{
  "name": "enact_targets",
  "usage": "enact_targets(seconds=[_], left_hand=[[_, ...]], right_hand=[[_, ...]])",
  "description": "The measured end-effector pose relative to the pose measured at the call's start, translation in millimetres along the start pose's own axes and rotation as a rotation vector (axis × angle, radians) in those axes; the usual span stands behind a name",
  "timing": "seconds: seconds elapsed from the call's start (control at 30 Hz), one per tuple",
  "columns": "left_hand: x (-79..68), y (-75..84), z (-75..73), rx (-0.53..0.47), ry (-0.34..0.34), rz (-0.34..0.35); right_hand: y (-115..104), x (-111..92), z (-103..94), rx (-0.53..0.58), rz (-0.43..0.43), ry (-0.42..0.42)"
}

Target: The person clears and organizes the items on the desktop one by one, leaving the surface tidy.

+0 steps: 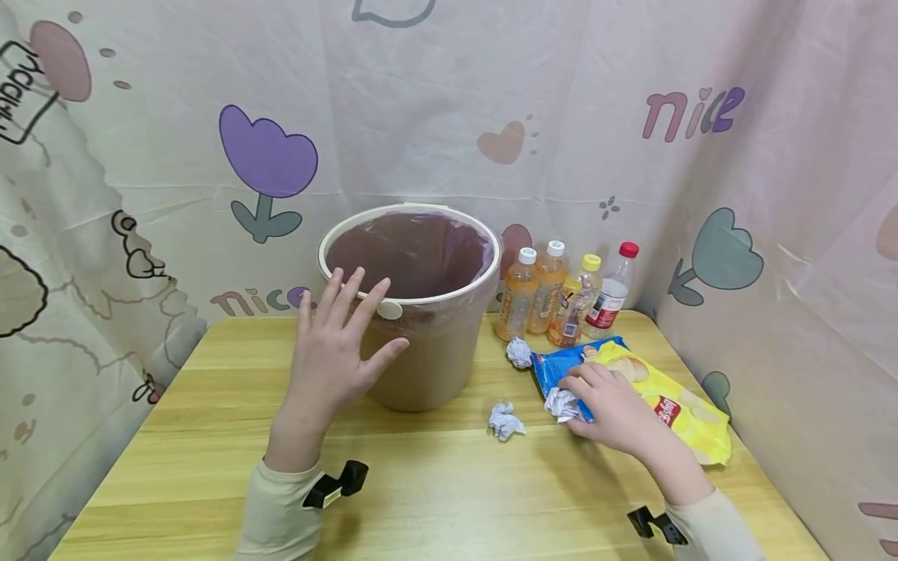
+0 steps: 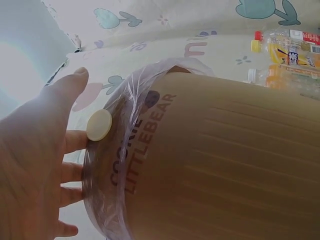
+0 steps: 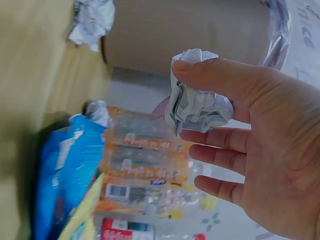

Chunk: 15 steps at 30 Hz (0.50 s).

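Between thumb and fingers, my right hand [image 1: 613, 409] pinches a crumpled paper ball [image 3: 200, 95], raised just off the snack bags. Fingers spread and straight, my left hand [image 1: 333, 354] is at the front left rim of a brown trash bin [image 1: 428, 366] lined with a clear plastic bag [image 2: 131, 115]. In the left wrist view its fingers lie at the rim by a round cream button [image 2: 99, 125]; whether they touch is unclear. Another crumpled paper [image 1: 506, 421] lies on the table in front of the bin, and one more paper ball [image 1: 519, 353] sits beside the bottles.
Right of the bin stand two orange-labelled bottles [image 1: 517, 300], a yellow-capped bottle [image 1: 575, 304] and a red-capped bottle [image 1: 610, 300]. A blue snack bag [image 1: 554, 365] and a yellow chip bag [image 1: 691, 413] lie on the wooden table [image 1: 435, 491]. A patterned curtain [image 1: 421, 117] hangs behind.
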<state>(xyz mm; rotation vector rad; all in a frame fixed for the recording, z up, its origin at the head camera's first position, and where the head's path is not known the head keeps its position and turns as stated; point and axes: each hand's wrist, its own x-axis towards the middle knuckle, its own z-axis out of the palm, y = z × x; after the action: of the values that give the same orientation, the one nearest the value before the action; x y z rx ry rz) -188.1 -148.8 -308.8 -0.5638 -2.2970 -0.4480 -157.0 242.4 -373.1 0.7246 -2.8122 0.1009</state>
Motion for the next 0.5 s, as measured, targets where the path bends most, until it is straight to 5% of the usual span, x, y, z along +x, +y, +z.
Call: enact_targets(seconds=[0.5], left_hand=[[2.2, 0.0, 4.1, 0.0, 0.014, -0.001]], right_hand=[[-10, 48, -49.9, -0.075, -0.114, 0.062]])
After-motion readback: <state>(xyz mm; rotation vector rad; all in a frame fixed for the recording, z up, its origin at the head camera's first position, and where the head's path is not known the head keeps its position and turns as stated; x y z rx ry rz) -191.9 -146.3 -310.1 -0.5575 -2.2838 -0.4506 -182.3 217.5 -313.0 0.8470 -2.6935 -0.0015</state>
